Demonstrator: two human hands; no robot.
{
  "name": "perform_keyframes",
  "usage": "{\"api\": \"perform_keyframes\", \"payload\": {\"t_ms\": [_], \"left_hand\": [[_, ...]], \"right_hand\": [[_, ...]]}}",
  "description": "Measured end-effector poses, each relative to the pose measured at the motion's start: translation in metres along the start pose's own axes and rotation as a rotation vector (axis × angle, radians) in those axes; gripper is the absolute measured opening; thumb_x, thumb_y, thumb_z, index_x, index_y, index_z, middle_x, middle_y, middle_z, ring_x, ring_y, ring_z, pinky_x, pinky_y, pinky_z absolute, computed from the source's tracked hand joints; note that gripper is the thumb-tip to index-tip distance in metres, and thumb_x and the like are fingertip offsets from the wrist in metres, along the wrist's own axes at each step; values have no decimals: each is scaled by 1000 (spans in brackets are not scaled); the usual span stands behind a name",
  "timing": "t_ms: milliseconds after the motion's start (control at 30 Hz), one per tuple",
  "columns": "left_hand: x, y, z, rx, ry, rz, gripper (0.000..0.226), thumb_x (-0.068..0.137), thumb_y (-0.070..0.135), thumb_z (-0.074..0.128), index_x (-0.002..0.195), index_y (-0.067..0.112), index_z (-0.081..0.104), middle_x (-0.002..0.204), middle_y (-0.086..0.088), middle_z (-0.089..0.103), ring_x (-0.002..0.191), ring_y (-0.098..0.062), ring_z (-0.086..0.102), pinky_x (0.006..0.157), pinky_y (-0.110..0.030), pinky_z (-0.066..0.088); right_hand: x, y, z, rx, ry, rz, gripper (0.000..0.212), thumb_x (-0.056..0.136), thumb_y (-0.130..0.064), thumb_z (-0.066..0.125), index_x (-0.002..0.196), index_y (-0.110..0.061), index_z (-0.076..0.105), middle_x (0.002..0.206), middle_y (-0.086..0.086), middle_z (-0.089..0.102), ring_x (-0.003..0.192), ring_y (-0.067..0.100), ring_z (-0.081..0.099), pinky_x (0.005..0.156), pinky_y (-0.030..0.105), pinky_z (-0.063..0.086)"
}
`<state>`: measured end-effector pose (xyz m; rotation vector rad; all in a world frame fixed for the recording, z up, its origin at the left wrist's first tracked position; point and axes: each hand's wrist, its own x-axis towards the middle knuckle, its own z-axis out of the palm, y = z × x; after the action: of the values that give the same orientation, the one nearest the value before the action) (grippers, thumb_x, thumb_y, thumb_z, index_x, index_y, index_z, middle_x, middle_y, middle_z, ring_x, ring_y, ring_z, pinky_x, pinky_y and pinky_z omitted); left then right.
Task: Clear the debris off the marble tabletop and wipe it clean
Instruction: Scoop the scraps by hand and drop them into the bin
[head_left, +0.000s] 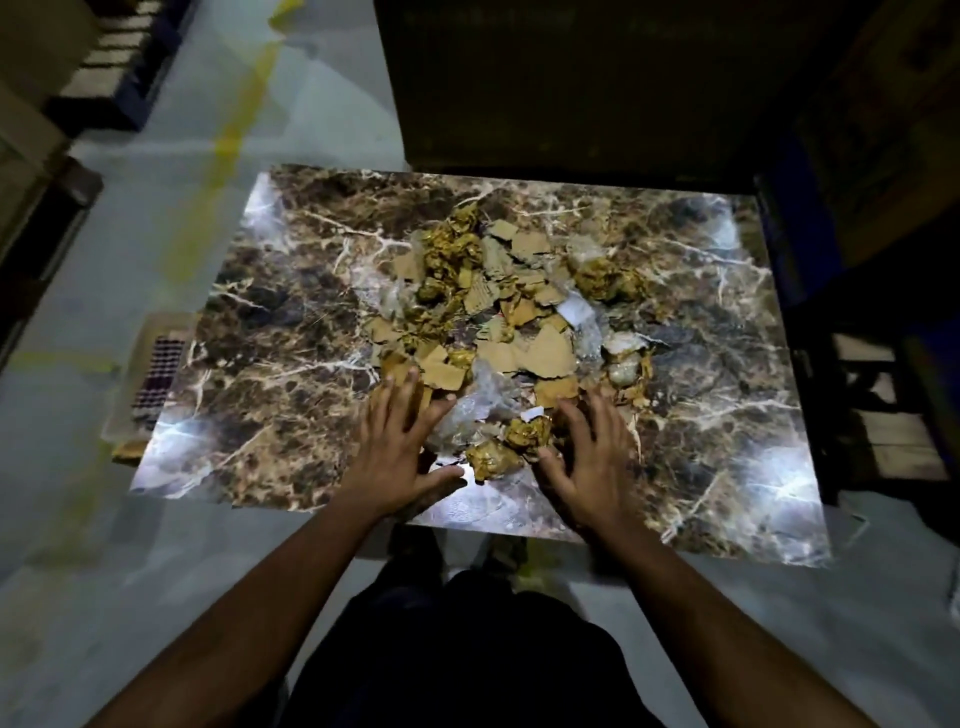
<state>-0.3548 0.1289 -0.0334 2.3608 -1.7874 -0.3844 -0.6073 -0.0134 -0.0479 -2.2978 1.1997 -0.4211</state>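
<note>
The marble worktop (291, 364) is sitting low on a pale floor (130, 519), and a big messy pile of debris (498, 312) is lying right in the middle of it. The pile is made of torn brown cardboard bits (545, 348), crumpled gold foil balls (452, 254) and some clear plastic wrap (478, 405).

The person is standing at the near edge of the worktop and leaning over it. The left hand (400, 447) is resting flat at the near left side of the pile, with its fingers spread out and straight, touching the cardboard. It is not holding anything. The right hand (587, 452) is at the near right side of the pile, with its fingers spread and bent a little, like a claw. Its thumb is touching a gold foil lump (491, 462) that is lying between the two hands. It does not look like it is gripping anything yet.

I think the person is starting to gather the mess. To do it well, both hands should be sliding in from the two sides of the pile, pushing the bits together into one tight heap. The small scraps at the far side of the pile need pulling in too. The light foil balls could be rolling away, so going slowly is best. No cloth is showing near the pile, so wiping comes later.
</note>
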Motion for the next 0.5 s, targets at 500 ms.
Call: {"api": "perform_keyframes", "payload": {"t_ms": [500], "left_hand": [[31, 7, 15, -397, 242, -140, 64, 92, 78, 22, 146, 50, 42, 170, 2, 11, 156, -26, 3, 120, -62, 2]], "right_hand": [[34, -70, 58, -16, -47, 82, 66, 94, -74, 32, 156, -50, 28, 170, -6, 10, 151, 30, 15, 118, 54, 17]]}}
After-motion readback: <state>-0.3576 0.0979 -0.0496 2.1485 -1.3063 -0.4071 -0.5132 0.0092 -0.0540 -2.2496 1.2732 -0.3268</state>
